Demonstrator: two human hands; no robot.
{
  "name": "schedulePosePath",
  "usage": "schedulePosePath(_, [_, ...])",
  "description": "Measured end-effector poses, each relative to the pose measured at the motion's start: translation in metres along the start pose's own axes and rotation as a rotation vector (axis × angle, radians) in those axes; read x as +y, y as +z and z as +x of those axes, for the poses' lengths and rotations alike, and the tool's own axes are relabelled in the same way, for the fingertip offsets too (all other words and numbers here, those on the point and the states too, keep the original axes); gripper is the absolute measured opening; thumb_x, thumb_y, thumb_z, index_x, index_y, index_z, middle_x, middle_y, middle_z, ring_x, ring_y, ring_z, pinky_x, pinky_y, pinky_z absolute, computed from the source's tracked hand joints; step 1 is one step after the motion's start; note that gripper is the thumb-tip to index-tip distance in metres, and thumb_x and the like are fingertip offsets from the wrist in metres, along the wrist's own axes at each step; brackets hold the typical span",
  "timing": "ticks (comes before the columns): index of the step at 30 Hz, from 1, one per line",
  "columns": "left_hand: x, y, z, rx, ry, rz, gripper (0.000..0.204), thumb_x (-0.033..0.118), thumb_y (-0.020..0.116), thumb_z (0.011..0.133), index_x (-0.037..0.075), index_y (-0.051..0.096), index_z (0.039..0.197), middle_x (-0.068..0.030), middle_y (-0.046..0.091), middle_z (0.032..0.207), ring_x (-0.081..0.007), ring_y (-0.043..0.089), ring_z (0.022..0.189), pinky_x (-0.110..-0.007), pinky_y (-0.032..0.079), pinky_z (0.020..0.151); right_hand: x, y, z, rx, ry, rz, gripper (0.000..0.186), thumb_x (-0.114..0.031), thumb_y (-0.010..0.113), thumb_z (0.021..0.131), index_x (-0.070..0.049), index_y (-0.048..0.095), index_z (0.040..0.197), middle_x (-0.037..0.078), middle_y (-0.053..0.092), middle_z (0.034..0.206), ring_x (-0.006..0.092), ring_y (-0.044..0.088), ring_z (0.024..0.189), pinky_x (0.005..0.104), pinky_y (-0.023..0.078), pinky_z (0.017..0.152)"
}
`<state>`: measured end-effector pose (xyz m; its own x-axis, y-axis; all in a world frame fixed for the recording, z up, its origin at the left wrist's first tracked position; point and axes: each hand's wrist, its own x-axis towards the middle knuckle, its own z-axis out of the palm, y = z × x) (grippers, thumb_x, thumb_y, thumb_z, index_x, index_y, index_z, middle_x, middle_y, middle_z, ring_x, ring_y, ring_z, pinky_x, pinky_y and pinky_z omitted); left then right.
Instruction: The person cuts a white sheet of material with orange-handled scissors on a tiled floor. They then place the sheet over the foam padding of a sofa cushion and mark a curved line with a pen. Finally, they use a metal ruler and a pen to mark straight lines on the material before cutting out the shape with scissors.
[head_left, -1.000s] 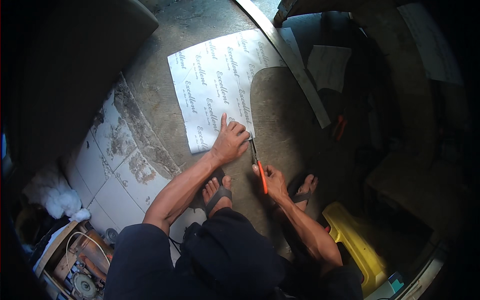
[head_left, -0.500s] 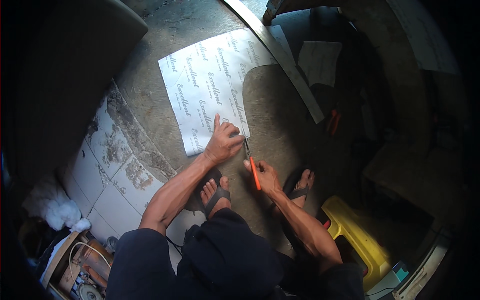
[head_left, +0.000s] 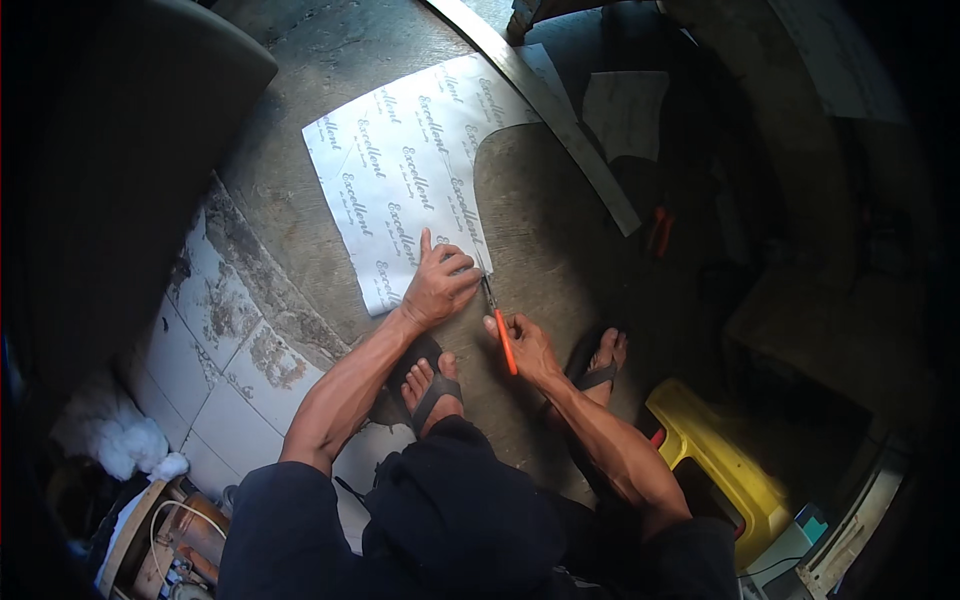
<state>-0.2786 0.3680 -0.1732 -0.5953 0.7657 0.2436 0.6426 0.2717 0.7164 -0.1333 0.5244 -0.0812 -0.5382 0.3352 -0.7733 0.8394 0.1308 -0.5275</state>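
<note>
A white sheet (head_left: 385, 170) with grey printed lettering lies on the floor, its right side cut in a deep inward curve. My left hand (head_left: 440, 285) rests on the sheet's near right corner, one finger stretched forward and the others bent round the edge. In my right hand (head_left: 525, 350) is a pair of scissors (head_left: 506, 345) with orange handles. Their blades meet the sheet's edge right beside my left fingertips; how far they are apart is too small to tell.
A long flat metal ruler (head_left: 560, 120) lies across the sheet's far right part. Beyond it are a smaller pale piece (head_left: 625, 115) and an orange-handled tool (head_left: 659, 231). A yellow plastic stool (head_left: 715, 460) stands at right, white tiles (head_left: 225, 410) at left. My sandalled feet flank the near floor.
The whole view has shifted slightly. Both hands keep nearly the same place at the sheet's corner, with the scissors still against its edge.
</note>
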Motion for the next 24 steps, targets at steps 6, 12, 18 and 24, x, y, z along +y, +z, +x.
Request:
schedulePosePath(6, [0.003,0.002,0.006,0.033,-0.027,-0.032,0.020,0.012,0.081,0.079,0.013,0.075,0.099,0.0025,0.069,0.102,-0.0223,0.061,0.111,-0.075,0.019,0.117,0.008,-0.001,0.001,0.029,-0.076,-0.009,0.064,-0.062,0.076,0.086,-0.002,0.058,0.078,0.005,0.055,0.067,0.0141,0.051,0.065,0.0342,0.046,0.060])
schedulePosePath(12, [0.008,-0.009,0.010,0.030,-0.117,-0.178,0.015,0.010,0.079,0.082,0.010,0.075,0.097,0.0003,0.072,0.100,-0.0217,0.065,0.108,-0.071,0.017,0.119,-0.014,-0.006,0.020,0.050,-0.087,-0.097,0.069,-0.069,0.074,0.083,-0.001,0.061,0.080,0.010,0.061,0.069,0.0197,0.058,0.066,0.0385,0.049,0.064])
schedulePosePath(18, [0.012,-0.017,0.012,0.061,-0.199,-0.299,0.015,0.008,0.077,0.085,0.008,0.075,0.100,-0.0036,0.074,0.106,-0.0232,0.068,0.112,-0.064,0.018,0.122,-0.007,0.001,0.031,0.054,-0.122,-0.077,0.073,-0.072,0.073,0.083,0.000,0.062,0.081,0.011,0.061,0.069,0.0217,0.059,0.067,0.0401,0.049,0.065])
schedulePosePath(24, [0.004,-0.020,0.009,0.066,-0.461,-0.528,0.014,0.009,0.074,0.090,0.006,0.075,0.104,-0.0072,0.077,0.112,-0.0225,0.068,0.119,-0.060,0.014,0.125,-0.011,0.005,0.032,0.049,-0.175,-0.043,0.072,-0.071,0.073,0.083,0.001,0.062,0.081,0.011,0.061,0.068,0.0219,0.059,0.064,0.0406,0.049,0.064])
